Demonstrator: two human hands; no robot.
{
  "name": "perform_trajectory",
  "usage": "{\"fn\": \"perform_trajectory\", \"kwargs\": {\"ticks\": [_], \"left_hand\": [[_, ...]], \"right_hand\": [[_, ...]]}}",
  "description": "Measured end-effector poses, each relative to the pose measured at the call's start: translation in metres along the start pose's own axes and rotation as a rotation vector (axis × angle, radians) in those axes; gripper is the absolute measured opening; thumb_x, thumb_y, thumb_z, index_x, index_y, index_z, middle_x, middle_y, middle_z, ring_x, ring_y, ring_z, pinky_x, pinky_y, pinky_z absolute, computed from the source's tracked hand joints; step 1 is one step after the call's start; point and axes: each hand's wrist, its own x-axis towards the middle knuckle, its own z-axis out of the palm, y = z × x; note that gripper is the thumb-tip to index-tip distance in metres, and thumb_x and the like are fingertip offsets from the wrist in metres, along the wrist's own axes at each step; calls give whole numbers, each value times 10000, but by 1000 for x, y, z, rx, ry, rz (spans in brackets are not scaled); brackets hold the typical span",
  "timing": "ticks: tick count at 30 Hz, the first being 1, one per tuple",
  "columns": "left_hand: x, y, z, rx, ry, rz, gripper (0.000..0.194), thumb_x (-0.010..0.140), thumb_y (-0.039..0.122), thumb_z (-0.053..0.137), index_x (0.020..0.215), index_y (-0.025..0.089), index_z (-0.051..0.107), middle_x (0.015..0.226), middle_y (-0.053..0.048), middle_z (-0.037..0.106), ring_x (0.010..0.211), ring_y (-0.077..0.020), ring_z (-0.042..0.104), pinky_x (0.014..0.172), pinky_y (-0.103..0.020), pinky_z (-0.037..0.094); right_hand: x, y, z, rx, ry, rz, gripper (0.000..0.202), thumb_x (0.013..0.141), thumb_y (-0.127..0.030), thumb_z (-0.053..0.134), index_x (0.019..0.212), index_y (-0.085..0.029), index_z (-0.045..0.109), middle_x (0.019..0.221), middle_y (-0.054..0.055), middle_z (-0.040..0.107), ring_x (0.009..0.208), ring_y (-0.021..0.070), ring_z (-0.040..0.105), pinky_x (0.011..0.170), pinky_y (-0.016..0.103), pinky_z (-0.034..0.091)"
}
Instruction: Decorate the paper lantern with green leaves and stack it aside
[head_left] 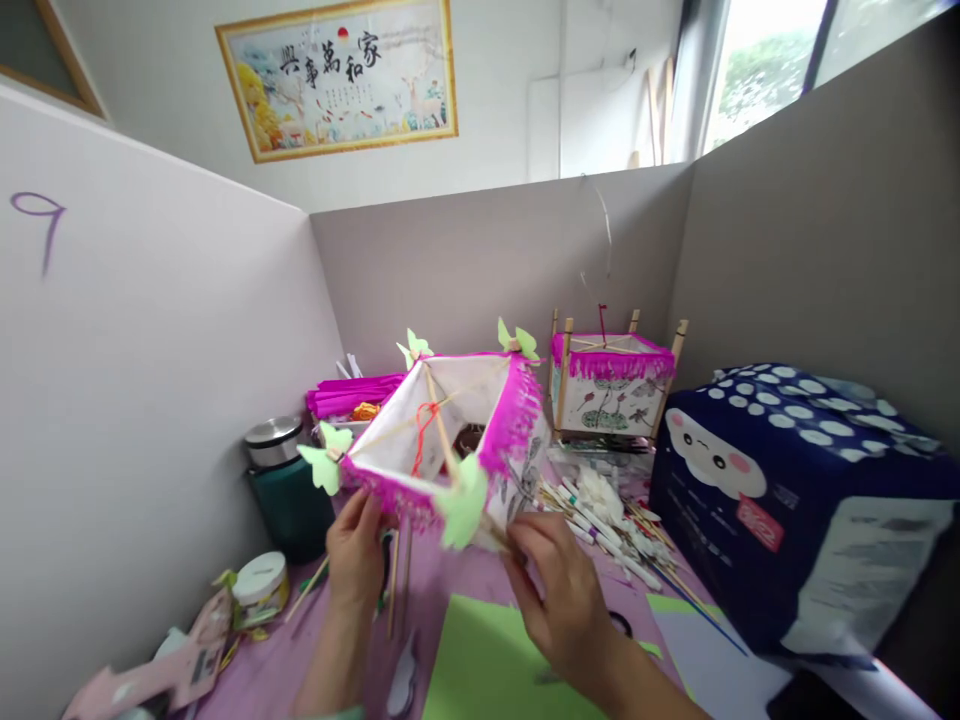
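Note:
A paper lantern (pixel 469 385) with white walls and a magenta fringe is tilted in front of me, its open top facing me. Pale green paper butterflies sit on its corners, the front one (pixel 465 500) blurred. Thin sticks cross the top, and a red cord (pixel 422 435) hangs from them. My left hand (pixel 354 560) pinches the fringed edge at the front left. At the front right corner, my right hand (pixel 559 590) closes its fingers around the lantern's wooden post. The left fingertips are partly hidden behind the fringe. Below lies a green paper sheet (pixel 476 660).
A second lantern (pixel 611 395) stands at the back right. Beside it are a dark blue package (pixel 720 540) and a pile of markers (pixel 600 530) and sticks. On the left are a green thermos (pixel 292 505), a white-lidded jar (pixel 261 580) and a pink glue gun (pixel 176 670). Grey partitions enclose the table.

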Motion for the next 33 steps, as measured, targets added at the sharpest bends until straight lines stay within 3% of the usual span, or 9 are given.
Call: {"fn": "perform_trajectory", "kwargs": {"ticks": [2,9,12,18,22,25,28,30,33], "left_hand": [[-5,9,0,132,8,114,223,744,346,693,841,147,669,614,46,540,518,-73,456,501,-206,391],[-41,34,18,521,-2,522,198,783,303,654,912,166,719,876,-26,658,761,-134,598,673,-221,460],[-56,29,27,627,-12,720,211,803,237,645,980,136,700,885,-52,658,747,-128,606,687,-222,469],[-88,0,32,811,-207,1005,323,806,147,636,1127,117,617,958,-112,667,805,-162,644,699,-239,491],[-98,-9,25,859,-418,929,299,833,168,597,1131,144,614,969,-103,684,786,-159,657,633,-222,484],[-91,-5,11,780,-541,767,162,853,175,555,972,176,667,837,-50,690,679,-125,629,599,-210,460],[-71,-2,-5,796,-319,518,191,870,253,521,747,174,643,632,-8,616,531,-113,538,535,-225,412],[-53,-5,-12,853,-149,331,209,857,333,519,799,167,630,665,-15,623,542,-131,544,541,-244,417],[-27,-14,-15,859,-252,94,381,784,374,571,1092,150,580,998,-84,665,600,-149,598,583,-278,460]], "right_hand": [[4,8,-4,47,28,140,285,867,-83,506,1140,-166,488,1022,109,557,876,198,550,720,328,488],[15,37,-16,161,-39,582,228,880,-246,490,1094,-183,538,1015,77,603,774,176,579,691,312,485],[12,52,-16,201,-52,670,251,853,-271,491,1074,-171,555,1022,86,626,795,189,594,713,322,490],[-14,94,2,247,-38,846,260,766,-306,513,965,-158,591,934,93,676,790,218,639,700,336,516],[-34,115,12,187,-112,875,257,744,-280,495,939,-160,611,927,95,698,844,232,661,741,341,509],[-38,119,11,-2,-234,859,243,762,-229,487,947,-150,623,945,109,706,877,227,660,772,319,475],[-32,116,3,-253,-414,837,198,792,-190,489,911,-140,640,896,122,714,832,230,658,703,293,433],[-26,112,-6,-382,-528,813,200,816,-197,488,921,-139,648,870,126,718,796,235,656,631,282,390],[-14,101,-23,-483,-734,727,159,784,-202,535,828,-160,682,808,109,721,739,239,644,551,269,317]]}}
